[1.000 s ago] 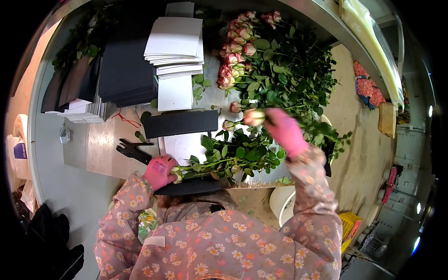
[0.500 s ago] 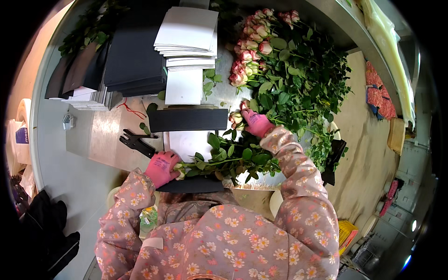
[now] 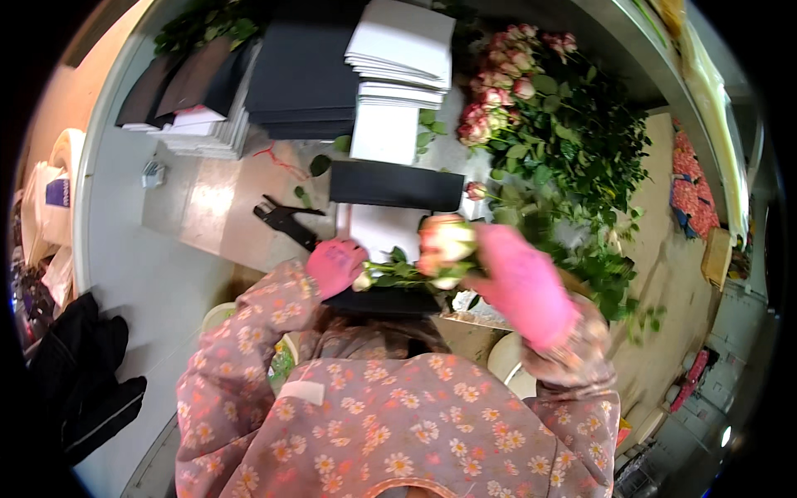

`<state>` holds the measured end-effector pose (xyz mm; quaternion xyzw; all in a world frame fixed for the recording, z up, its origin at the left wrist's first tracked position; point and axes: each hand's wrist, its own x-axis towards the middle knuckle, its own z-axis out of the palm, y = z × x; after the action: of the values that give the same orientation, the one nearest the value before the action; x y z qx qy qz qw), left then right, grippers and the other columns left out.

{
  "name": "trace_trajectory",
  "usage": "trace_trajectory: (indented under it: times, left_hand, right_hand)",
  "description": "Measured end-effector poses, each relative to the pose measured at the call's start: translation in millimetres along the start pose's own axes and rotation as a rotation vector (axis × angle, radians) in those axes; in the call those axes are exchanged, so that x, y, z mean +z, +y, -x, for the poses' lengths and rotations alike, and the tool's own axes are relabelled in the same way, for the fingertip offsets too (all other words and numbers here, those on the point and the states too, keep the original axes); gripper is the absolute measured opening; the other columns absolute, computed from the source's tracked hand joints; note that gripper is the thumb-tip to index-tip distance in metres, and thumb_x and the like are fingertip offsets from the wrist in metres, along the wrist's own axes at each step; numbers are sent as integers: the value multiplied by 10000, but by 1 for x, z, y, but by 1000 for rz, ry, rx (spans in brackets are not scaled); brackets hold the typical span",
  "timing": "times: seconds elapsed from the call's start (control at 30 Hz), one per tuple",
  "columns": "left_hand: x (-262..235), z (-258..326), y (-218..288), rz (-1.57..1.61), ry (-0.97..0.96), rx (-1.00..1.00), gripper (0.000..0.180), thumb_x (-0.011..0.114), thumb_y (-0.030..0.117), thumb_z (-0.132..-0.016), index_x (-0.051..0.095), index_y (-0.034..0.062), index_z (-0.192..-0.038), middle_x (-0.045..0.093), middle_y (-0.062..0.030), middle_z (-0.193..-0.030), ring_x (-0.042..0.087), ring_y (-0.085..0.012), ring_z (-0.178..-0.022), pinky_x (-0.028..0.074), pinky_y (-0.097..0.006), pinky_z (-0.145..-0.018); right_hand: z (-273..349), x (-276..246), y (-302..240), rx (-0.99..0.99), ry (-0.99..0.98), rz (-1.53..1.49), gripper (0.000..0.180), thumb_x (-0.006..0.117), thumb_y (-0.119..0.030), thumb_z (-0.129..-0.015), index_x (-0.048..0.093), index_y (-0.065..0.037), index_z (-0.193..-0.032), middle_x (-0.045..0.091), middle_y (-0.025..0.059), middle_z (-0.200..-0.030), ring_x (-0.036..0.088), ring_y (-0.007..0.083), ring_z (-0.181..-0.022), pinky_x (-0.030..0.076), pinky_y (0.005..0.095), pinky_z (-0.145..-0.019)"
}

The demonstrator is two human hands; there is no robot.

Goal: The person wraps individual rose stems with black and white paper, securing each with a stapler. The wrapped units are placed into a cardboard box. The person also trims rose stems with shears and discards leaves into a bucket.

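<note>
My right hand (image 3: 527,286), in a pink glove and smeared by motion, grips a cream and pink rose (image 3: 447,242) held up over the right end of the work spot. My left hand (image 3: 336,267), also gloved in pink, lies with curled fingers at the left end of a white sheet (image 3: 382,228). Beside its fingertips is a pale rose head (image 3: 363,281); what the fingers hold is hidden. Leafy stems (image 3: 403,270) run rightward from that head, above a black board (image 3: 390,302). A dark folded cardboard strip (image 3: 397,185) lies beyond the sheet.
A heap of pink-white roses (image 3: 498,100) with leafy stems (image 3: 573,141) fills the right back. White card sheets (image 3: 398,50) and black boards (image 3: 303,75) are stacked behind. A black plier-like tool (image 3: 286,222) lies left, near red ties (image 3: 282,163). One rose (image 3: 476,191) rests beside the strip.
My right hand has come nearer from the heap's edge, lifting a rose. My left hand stays at the sheet's left end. The whole view has shifted, so the table appears farther right.
</note>
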<state>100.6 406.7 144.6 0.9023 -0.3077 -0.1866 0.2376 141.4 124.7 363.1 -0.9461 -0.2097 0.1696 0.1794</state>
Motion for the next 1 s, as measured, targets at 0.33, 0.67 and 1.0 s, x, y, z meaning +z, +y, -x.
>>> trace_trajectory:
  times: [0.33,0.67,1.0]
  left_hand:
    - [37,14,-12,418,339,-382,677,773,294,-719,453,12,-1244,542,-201,-1127,503,-358,-1077,421,-430,-932]
    - [-31,-39,-13,182,31,-11,477,684,257,-726,551,50,-1134,533,-174,-1088,533,-357,-986,424,-449,-846]
    - [-24,-39,-8,77,56,-9,421,668,232,-769,567,82,-1150,567,-154,-1090,559,-351,-964,449,-448,-846]
  right_hand:
    - [-85,224,27,-64,-168,-130,463,669,-292,-808,453,-60,-1146,560,201,-1108,606,380,-956,507,448,-780]
    - [-86,231,32,-158,-81,106,248,609,-269,-837,544,-76,-979,594,145,-929,647,313,-780,527,426,-615]
    - [-53,199,263,585,-52,208,240,580,-243,-827,642,-119,-1022,626,177,-1027,622,369,-930,510,461,-776]
